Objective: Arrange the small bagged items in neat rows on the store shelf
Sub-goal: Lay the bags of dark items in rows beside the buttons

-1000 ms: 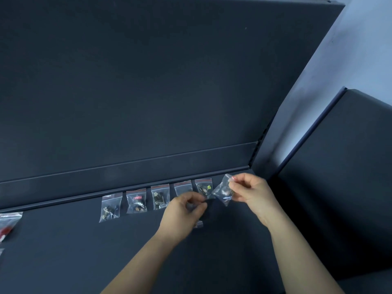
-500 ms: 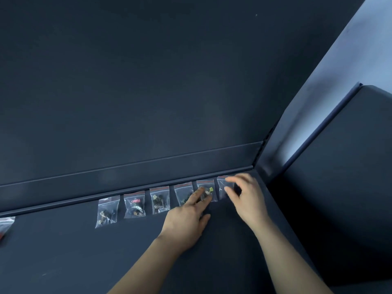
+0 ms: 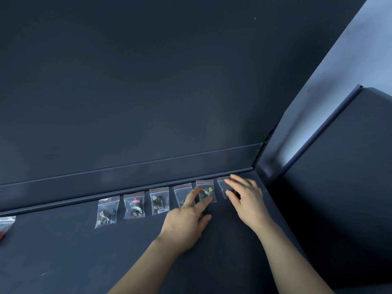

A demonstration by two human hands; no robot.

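Several small clear zip bags with red seal strips lie in a row along the back of the dark shelf (image 3: 84,262). From the left: a bag of dark parts (image 3: 107,212), a bag with a pink piece (image 3: 134,205), a bag of black clips (image 3: 159,200), a fourth bag (image 3: 182,193), a bag with a green piece (image 3: 205,190), and a last bag (image 3: 222,186) at the right end. My left hand (image 3: 186,221) lies flat, its straight fingers touching the fourth and fifth bags. My right hand (image 3: 247,200) presses flat on the last bag and hides most of it.
The shelf's back panel (image 3: 148,81) rises behind the row, with a low ledge (image 3: 127,177) at its foot. A side wall (image 3: 339,187) closes the shelf on the right. Another clear bag with red contents (image 3: 6,224) lies at the far left edge.
My right hand has set down the bag it pinched in the air at the right end of the row. My left hand opened and went forward onto the neighbouring bags.
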